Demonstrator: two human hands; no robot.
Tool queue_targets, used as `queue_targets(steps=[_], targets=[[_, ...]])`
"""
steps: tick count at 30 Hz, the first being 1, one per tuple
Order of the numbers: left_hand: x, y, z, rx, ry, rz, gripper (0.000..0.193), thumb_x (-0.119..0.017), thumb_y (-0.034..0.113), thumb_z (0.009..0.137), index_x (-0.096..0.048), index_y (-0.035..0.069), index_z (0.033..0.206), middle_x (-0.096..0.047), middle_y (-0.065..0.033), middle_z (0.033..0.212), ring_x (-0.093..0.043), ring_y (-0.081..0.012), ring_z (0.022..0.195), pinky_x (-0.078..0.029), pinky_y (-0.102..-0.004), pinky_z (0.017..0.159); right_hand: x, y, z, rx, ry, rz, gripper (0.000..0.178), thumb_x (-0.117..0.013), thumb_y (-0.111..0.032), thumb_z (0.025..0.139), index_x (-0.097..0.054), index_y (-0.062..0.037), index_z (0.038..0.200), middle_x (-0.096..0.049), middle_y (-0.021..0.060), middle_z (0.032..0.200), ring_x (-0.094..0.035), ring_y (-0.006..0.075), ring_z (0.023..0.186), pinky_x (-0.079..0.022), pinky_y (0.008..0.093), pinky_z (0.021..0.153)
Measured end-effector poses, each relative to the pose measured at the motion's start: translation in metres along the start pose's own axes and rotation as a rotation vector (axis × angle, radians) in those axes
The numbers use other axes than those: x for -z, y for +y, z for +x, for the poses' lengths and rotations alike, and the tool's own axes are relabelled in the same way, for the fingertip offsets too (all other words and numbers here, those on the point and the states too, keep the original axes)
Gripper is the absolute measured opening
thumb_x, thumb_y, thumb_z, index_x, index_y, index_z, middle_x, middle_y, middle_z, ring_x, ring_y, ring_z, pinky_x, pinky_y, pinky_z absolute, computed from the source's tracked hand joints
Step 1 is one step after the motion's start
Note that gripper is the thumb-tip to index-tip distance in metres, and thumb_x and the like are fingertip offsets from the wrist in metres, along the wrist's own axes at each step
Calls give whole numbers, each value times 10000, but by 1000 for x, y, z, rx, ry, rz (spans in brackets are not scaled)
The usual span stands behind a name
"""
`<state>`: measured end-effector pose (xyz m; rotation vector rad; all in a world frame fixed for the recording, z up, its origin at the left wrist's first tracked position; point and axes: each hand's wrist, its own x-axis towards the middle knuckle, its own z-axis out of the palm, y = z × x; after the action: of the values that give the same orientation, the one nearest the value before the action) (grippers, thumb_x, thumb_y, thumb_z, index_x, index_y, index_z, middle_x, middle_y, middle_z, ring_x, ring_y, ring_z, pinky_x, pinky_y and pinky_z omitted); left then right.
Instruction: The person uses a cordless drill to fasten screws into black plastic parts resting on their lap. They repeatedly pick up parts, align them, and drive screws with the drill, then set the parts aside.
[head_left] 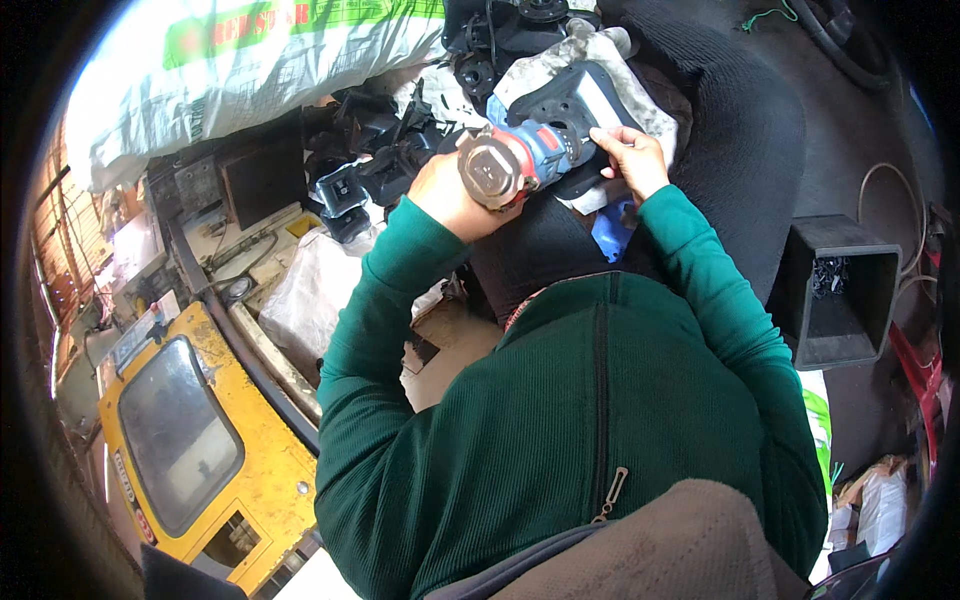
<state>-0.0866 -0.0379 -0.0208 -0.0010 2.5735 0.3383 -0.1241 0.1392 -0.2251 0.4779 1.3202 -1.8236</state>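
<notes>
My left hand (450, 198) is wrapped around a blue and red cordless drill (546, 152), whose nose points right. Close to that nose, my right hand (638, 160) has thumb and forefinger pinched together. Anything between those fingertips is too small to make out. Under the drill lies a black moulded plastic part (565, 105) with holes and a pale strip, on a whitish cloth (655, 98) over my lap. The drill partly covers the black part. A bright blue piece (613, 234) shows just below it.
Several black moulded parts (380, 150) are heaped to the left, beside a large white and green sack (250, 95). At right stands a dark open bin (845, 350) with small dark pieces inside. A worn yellow panel with a window (255, 440) stands at lower left.
</notes>
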Motion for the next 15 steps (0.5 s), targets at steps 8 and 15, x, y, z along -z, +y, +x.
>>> queue_targets(steps=[8, 15], targets=[[20, 0, 25, -78, -176, 7, 445, -712, 324, 708, -592, 53, 1040, -623, -135, 992, -610, -310, 853, -494, -374, 789, 6, 1, 3, -102, -11, 51, 282, -764, -253, 728, -651, -22, 844, -565, -27, 684, -470, 36, 539, -402, 178, 461], [-26, -8, 44, -89, -372, -17, 404, -701, 368, 670, -616, 128, 984, -662, -125, 809, -647, -306, 719, -524, -389, 648, 6, -1, 5, -103, -21, 163, 272, -768, -234, 717, -654, -24, 848, -560, -28, 669, -450, 34, 516, -366, 182, 445]])
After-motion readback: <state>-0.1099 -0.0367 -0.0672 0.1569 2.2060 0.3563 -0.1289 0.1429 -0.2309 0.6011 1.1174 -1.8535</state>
